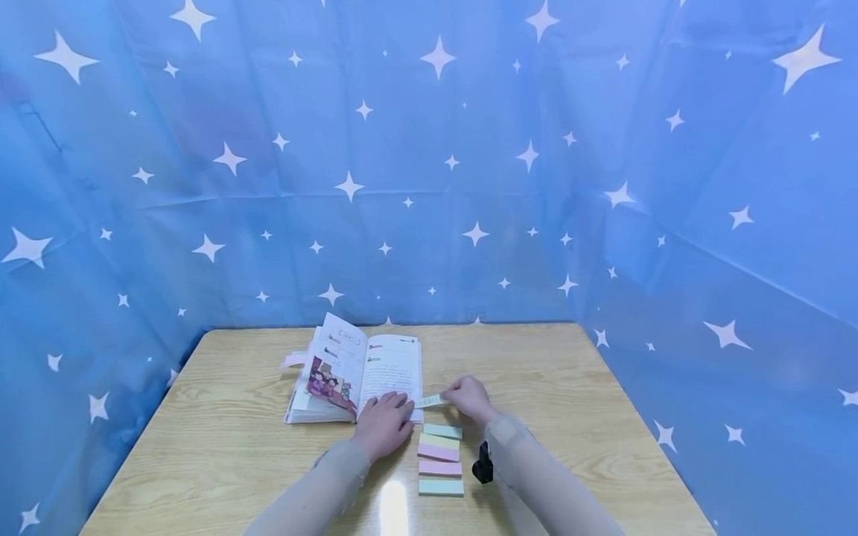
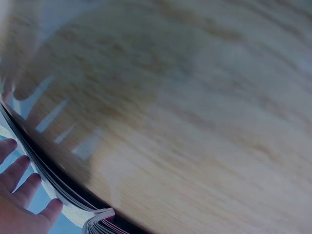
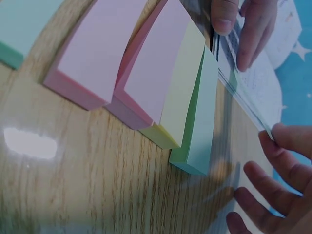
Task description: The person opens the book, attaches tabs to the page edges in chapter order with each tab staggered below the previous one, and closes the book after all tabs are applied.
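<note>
An open book [image 1: 394, 365] lies on the table, with an illustration on its raised left page and printed text on the right one. My left hand [image 1: 383, 426] rests on the lower part of the right page, fingers spread. A narrow pale green sticky note [image 1: 429, 401] reaches out past the page's right edge. Its outer end is pinched between the thumb and forefinger of my right hand [image 1: 471, 398]; the other fingers [image 3: 275, 192] stand apart from it in the right wrist view. Whether the inner end is stuck to the page, I cannot tell.
Several sticky note pads in green [image 1: 441, 487], pink [image 1: 439, 468] and yellow [image 1: 440, 442] lie in a column below the book's right corner. A pink tab [image 1: 293, 359] juts from the book's left side. A starry blue curtain [image 1: 429, 223] hangs behind the wooden table [image 1: 576, 454].
</note>
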The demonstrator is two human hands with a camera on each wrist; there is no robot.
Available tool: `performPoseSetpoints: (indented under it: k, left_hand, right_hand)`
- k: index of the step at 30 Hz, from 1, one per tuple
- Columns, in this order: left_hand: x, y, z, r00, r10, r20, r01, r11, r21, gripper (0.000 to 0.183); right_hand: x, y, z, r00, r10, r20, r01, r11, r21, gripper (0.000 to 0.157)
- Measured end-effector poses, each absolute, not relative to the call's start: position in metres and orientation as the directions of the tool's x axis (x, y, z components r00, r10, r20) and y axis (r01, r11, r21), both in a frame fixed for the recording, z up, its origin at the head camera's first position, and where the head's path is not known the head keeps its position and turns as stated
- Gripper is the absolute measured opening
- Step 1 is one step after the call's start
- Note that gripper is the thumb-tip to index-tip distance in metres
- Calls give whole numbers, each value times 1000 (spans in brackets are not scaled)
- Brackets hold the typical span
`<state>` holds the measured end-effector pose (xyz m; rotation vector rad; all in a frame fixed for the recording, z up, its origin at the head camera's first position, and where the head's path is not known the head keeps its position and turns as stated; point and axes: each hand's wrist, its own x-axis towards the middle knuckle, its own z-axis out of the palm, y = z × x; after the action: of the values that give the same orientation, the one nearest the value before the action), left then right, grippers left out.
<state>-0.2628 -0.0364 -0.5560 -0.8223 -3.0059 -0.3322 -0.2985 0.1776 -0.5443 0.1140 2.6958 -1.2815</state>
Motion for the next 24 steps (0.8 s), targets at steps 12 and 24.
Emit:
performPoseSetpoints:
  k: [12,24]
  left_hand:
    - [-266,-35,-558,-865,500,45,499,847,183,46]
    - [-260,-28,-558,-881,473,-1,465,868,176,44]
  right_hand:
    - [-299,178,-542,-985,-12,-173,126,639,-759,31]
    - [-297,181,-548,-985,-26,-169,112,649,-753,33]
